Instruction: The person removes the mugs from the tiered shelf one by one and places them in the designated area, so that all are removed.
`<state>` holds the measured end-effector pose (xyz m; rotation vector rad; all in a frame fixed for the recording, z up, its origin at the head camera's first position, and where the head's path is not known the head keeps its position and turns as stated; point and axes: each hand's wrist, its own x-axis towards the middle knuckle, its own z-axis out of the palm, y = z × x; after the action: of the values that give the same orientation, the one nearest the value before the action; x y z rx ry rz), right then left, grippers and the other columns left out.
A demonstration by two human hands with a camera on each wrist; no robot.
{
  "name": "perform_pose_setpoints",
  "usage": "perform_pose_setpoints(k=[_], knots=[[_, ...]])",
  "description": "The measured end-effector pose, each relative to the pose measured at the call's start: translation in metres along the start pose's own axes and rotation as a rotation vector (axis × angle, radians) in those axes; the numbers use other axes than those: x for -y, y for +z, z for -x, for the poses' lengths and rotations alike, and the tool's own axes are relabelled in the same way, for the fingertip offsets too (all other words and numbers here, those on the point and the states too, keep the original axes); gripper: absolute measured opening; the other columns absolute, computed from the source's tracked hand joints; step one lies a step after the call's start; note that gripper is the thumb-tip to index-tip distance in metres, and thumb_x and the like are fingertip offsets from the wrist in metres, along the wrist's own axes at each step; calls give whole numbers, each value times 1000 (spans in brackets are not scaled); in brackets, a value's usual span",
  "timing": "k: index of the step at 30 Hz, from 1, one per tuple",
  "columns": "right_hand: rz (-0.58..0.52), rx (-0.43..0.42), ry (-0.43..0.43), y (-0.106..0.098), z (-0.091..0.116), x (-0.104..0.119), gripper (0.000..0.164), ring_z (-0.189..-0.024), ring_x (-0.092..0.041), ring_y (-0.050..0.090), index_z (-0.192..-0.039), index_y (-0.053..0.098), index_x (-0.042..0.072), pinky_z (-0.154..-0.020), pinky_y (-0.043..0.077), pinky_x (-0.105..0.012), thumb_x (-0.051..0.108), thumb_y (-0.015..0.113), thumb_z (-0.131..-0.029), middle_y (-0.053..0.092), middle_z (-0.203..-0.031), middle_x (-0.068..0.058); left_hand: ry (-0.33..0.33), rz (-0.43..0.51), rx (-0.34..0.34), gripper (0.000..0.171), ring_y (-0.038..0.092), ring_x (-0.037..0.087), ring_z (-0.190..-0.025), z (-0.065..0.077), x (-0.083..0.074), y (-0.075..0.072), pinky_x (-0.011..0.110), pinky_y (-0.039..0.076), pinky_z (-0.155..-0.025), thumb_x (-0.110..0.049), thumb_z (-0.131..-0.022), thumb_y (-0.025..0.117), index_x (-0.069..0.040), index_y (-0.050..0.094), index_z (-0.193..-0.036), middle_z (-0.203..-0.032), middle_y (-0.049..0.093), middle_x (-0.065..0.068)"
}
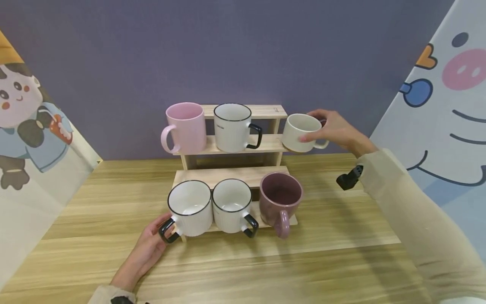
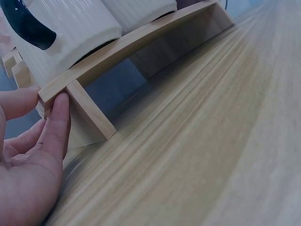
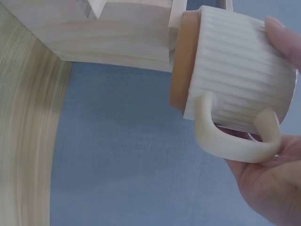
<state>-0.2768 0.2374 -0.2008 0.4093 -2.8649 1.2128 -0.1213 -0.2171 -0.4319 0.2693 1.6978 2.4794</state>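
My right hand (image 1: pixel 334 128) grips a small cream mug (image 1: pixel 293 134) with its thumb on the near side and fingers behind. In the right wrist view the mug is ribbed, with a tan base (image 3: pixel 185 61) and a plain handle (image 3: pixel 235 146). It overlaps the right end of the rack's second-highest shelf (image 1: pixel 267 143). My left hand (image 1: pixel 149 247) pinches the left end of the wooden rack's lowest shelf board (image 2: pixel 134 44) between thumb and fingers. Just above that hand is the black handle (image 1: pixel 167 232) of a white, black-rimmed mug (image 1: pixel 195 219).
Beside that mug stand another white black-rimmed mug (image 1: pixel 229 219) and a mauve mug (image 1: pixel 273 211), handle forward. Higher up are a pink mug (image 1: pixel 191 133) and a larger white mug (image 1: pixel 231 135). The tiered rack stands on a wood-grain table (image 1: pixel 243 270) against a blue-grey wall (image 1: pixel 243 50).
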Motion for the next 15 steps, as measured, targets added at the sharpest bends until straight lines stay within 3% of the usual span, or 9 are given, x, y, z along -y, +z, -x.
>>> perform_pose_setpoints(k=[15], knots=[[68,-27,39,-11,5,-18,74,-92,-12,52,-134,46,4,-74,46,-22,24,82,-74,57,-114,-10,10,19,13,36,61,5,-100,-1,1,-1,17,52,-89,4,-93,51,-23,55,-115,-112,64,-6]])
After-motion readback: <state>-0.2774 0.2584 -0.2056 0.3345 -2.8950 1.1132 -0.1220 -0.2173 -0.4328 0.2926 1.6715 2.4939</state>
